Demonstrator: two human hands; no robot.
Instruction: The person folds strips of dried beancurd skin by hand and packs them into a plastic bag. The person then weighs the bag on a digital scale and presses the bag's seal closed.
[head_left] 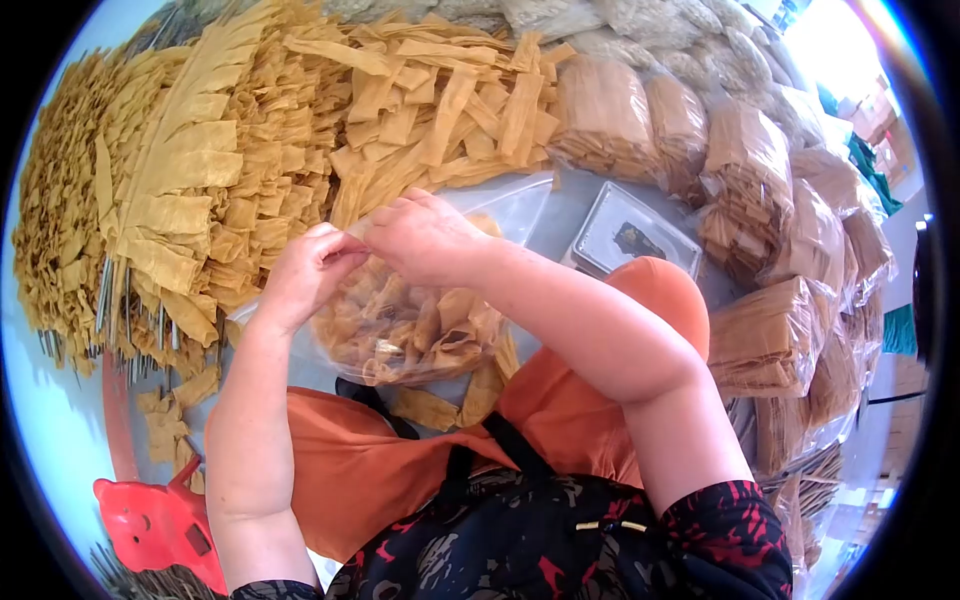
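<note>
A clear plastic bag (400, 350) full of folded yellow-brown strips lies in front of the person's lap. My left hand (312, 272) is at the bag's upper left edge, its thumb and fingers pinched together on the plastic. Touching it from the right, my right hand (425, 238) is also closed on the bag's upper edge, with its fingers bent. A few loose strips (425, 408) lie under and beside the bag, near the lap.
Large piles of yellow strips (180, 180) stand at the left and top. Filled clear packs (765, 340) are stacked along the right. A digital scale (635, 235) sits right of the bag. A red bear-shaped plastic object (150, 525) is at the lower left.
</note>
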